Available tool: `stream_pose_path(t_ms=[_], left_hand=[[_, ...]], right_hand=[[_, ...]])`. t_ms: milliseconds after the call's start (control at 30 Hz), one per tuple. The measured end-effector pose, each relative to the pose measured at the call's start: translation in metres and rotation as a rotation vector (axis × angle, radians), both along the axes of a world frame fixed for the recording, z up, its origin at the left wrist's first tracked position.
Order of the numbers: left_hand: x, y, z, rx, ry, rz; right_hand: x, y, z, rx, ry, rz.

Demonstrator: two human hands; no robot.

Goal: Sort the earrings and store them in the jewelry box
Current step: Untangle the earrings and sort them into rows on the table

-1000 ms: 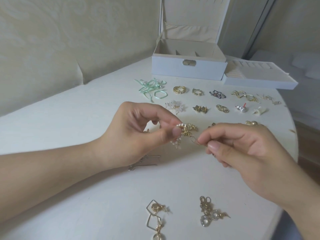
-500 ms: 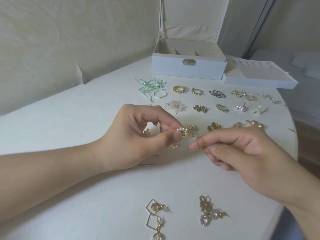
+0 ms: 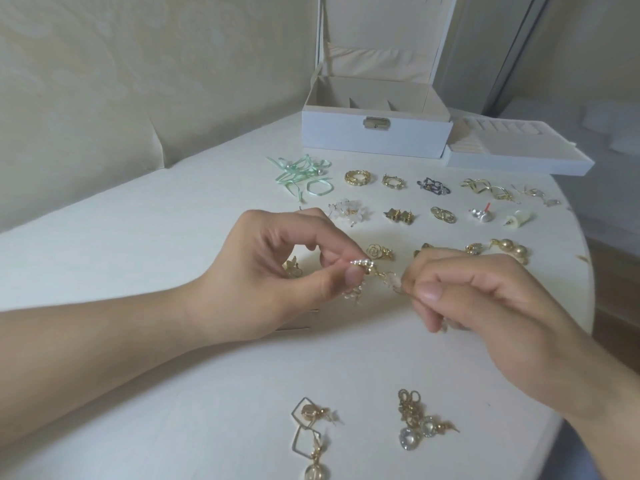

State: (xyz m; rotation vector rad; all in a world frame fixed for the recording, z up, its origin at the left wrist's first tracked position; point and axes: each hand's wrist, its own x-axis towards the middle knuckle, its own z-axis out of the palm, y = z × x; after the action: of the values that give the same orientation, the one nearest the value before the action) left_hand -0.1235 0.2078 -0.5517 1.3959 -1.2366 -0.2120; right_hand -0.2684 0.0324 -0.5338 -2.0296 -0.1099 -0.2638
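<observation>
My left hand (image 3: 273, 271) pinches a pearl-and-gold earring (image 3: 465, 264) between thumb and forefinger, just above the white table (image 3: 138, 244). My right hand (image 3: 485, 306) grips the other end of the same tangled earring piece (image 3: 391, 280) at its fingertips. The white jewelry box (image 3: 375, 133) stands open at the back, its lid upright. Its removable tray (image 3: 516, 150) lies to the right of it. Several earring pairs lie in rows between the box and my hands, such as gold rings (image 3: 357, 177) and a gold rose pair (image 3: 379, 251).
Mint-green ribbon earrings (image 3: 301, 174) lie at the back left. Close to me are a square-frame drop pair (image 3: 308, 438) and a crystal drop pair (image 3: 415, 424). The table's curved edge runs along the right. A cream sofa back rises behind the table.
My right hand has shifted right and slightly down, pulling its end of the earring away from the left hand. The left hand stays almost still. The gold rose pair is uncovered.
</observation>
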Motion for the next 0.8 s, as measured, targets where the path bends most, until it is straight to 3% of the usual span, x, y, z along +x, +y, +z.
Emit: stream_pose_path(t_ms=[300,467,633,800], left_hand=[[-0.001,-0.002,0.000,0.024,0.096,-0.034],[-0.001,-0.002,0.001,0.037,0.137,-0.047],[-0.003,-0.002,0.001,0.054,0.169,-0.052],[-0.006,-0.002,0.002,0.075,0.135,-0.070]], right_hand=[[0.000,-0.005,-0.005,0.382,-0.221,-0.001],[0.002,0.003,-0.006,0.682,-0.131,0.133],[0.002,0.006,-0.004,0.550,-0.023,0.095],[0.002,0.009,-0.001,0.549,0.019,0.111]])
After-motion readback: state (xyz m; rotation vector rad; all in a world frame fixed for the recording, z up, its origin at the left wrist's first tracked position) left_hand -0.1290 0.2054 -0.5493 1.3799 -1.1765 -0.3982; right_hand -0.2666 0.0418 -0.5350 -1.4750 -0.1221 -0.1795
